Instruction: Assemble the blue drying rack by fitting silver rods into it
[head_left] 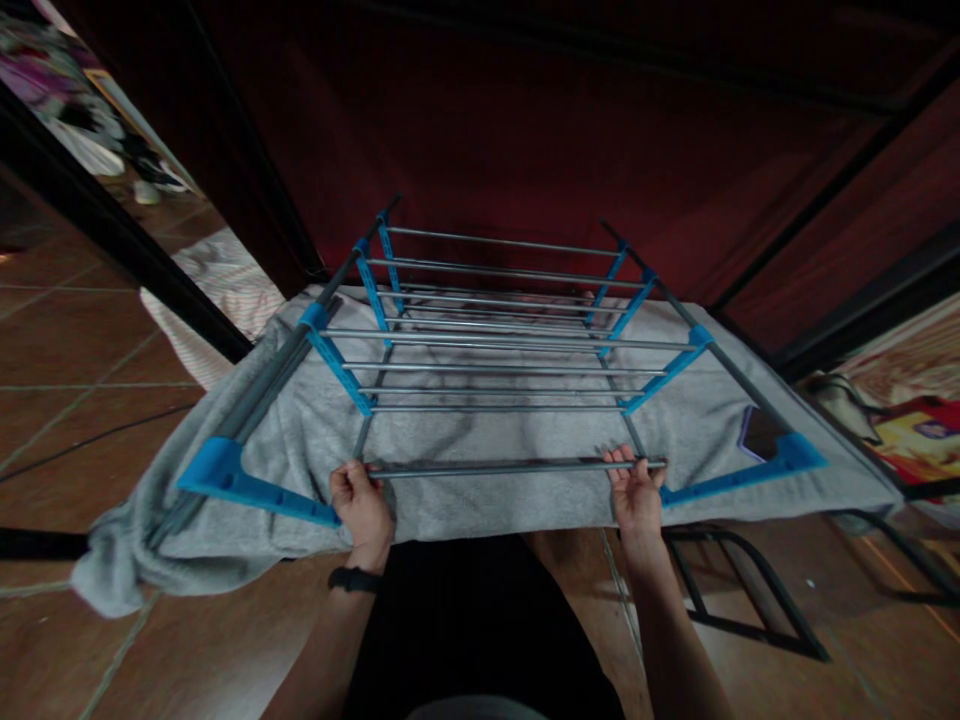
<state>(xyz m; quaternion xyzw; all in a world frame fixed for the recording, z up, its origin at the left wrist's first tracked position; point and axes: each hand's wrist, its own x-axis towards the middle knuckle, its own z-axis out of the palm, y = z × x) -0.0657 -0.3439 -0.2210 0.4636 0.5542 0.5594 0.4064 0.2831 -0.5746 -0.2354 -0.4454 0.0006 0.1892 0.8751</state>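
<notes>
A rack of grey metal rods and blue plastic brackets lies on a grey cloth in front of me. Its nearest cross rod runs between my two hands. My left hand is closed around the rod's left end, beside the left blue corner piece. At the other end, my right hand grips the rod with the thumb on top, some fingertips stretched out behind it. The right blue corner piece reaches in close to that hand. Farther back, several thinner rods span the brackets.
The grey cloth covers a low surface against a dark red panel. A phone-like dark object lies on it at right. A black metal frame stands below right. Striped fabric and a cable are at left.
</notes>
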